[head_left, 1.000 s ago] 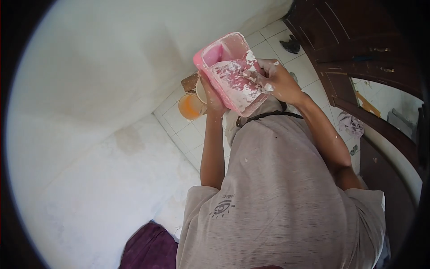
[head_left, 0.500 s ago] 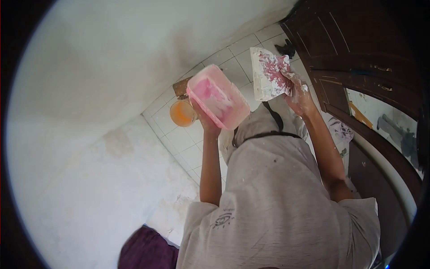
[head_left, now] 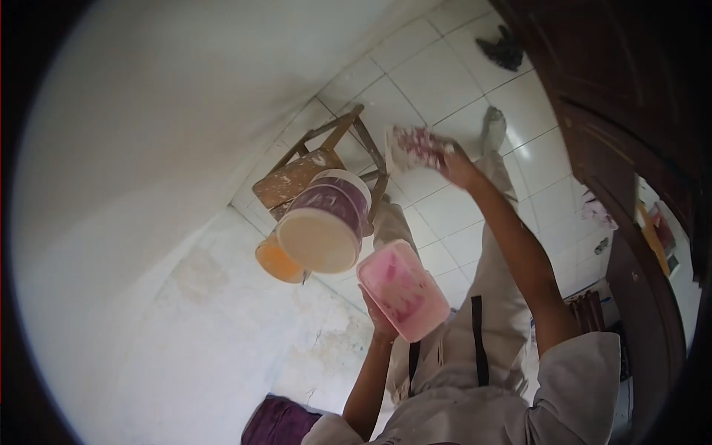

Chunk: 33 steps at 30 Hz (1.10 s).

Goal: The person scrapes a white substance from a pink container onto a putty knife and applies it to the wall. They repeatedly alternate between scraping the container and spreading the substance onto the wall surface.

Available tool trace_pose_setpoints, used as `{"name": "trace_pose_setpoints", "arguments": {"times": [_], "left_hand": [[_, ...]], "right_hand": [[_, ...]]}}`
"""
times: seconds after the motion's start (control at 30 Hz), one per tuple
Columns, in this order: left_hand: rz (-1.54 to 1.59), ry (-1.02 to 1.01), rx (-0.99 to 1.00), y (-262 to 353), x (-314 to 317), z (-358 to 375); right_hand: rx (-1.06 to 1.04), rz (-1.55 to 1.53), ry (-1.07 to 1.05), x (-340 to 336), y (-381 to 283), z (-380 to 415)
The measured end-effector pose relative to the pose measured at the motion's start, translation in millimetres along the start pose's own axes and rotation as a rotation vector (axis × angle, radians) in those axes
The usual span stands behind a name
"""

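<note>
My left hand [head_left: 380, 317] grips a pink plastic tub [head_left: 406, 293] by its side. White smears coat the tub's inside. In my right hand [head_left: 458, 167] is a wide, flat plaster spreader [head_left: 411, 148], reddish and caked with white filler; motion blurs it a little. The spreader is held out over the floor, beyond the tub and apart from it. Just left of the tub stands a white bucket with a purple band [head_left: 320, 236]. An orange container [head_left: 278, 259] sits partly behind that bucket.
A paint-spotted wooden stool [head_left: 297, 178] stands by the wall, next to the bucket. The patchy white wall [head_left: 222, 297] runs along the left. Dark wooden cabinets [head_left: 593, 96] line the right. A black item [head_left: 500, 48] lies on the tiled floor [head_left: 423, 63].
The view has shifted, bringing the bucket and stool into sight. The tub now appears lower in view, and the spreader has turned more edge-on. Both hands keep their hold.
</note>
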<state>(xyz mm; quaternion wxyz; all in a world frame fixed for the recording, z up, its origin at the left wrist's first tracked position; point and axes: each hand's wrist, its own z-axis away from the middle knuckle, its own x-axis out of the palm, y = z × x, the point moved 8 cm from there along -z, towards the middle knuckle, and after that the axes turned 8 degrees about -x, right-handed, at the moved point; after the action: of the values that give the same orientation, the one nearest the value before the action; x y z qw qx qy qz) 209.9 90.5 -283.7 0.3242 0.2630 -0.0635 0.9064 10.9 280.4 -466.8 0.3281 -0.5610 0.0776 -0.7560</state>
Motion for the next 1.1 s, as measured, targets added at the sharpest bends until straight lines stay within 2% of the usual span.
{"name": "trace_pose_setpoints", "arguments": {"times": [0.03,0.07,0.13,0.17,0.23,0.27,0.33,0.4,0.47,0.57,0.63,0.67,0.8,0.87,0.9,1.0,1.07,1.1], "left_hand": [[0.114,-0.102,-0.043,-12,-10,-15],[0.103,-0.072,-0.039,-14,-12,-29],[0.050,0.104,-0.103,-21,-10,-54],[0.067,0.140,-0.119,-23,-18,-67],[0.096,0.201,-0.148,-29,-35,-86],[0.105,0.226,-0.162,-31,-44,-94],[0.112,0.270,-0.191,-35,-58,-107],[0.120,0.323,-0.203,-39,-68,-115],[0.120,0.386,-0.216,-43,-77,-119],[0.112,0.438,-0.226,-44,-80,-123],[0.099,0.453,-0.237,-44,-82,-126],[0.104,0.459,-0.243,-44,-82,-128],[0.087,0.481,-0.253,-32,-82,-130],[0.078,0.491,-0.257,-25,-80,-131],[0.073,0.493,-0.258,-23,-78,-131],[0.065,0.492,-0.272,-19,-76,-132],[0.066,0.491,-0.277,-19,-75,-132],[0.062,0.490,-0.280,-17,-75,-132]], "right_hand": [[0.046,0.039,0.072,-21,12,-21],[0.088,0.081,0.137,-44,18,-47],[0.189,0.034,0.318,-128,79,-101],[0.199,0.006,0.321,-153,102,-127],[0.108,-0.082,0.451,-193,138,-174],[0.109,-0.103,0.461,-202,153,-194],[0.127,0.041,0.318,-199,167,-256],[0.196,-0.475,0.493,-197,190,-313],[0.171,-0.528,0.489,-199,182,-362],[0.065,-0.441,0.538,-239,168,-429],[0.000,-0.333,0.444,-278,170,-466],[-0.003,-0.327,0.446,-295,161,-466],[-0.095,-0.545,0.840,-381,118,-415],[-0.259,-0.480,0.946,-398,91,-383],[-0.257,-0.485,0.952,-391,95,-375],[-0.150,-0.025,0.859,-344,94,-348],[-0.027,-0.069,0.702,-261,99,-330],[0.005,-0.242,0.589,-238,119,-339]]}}
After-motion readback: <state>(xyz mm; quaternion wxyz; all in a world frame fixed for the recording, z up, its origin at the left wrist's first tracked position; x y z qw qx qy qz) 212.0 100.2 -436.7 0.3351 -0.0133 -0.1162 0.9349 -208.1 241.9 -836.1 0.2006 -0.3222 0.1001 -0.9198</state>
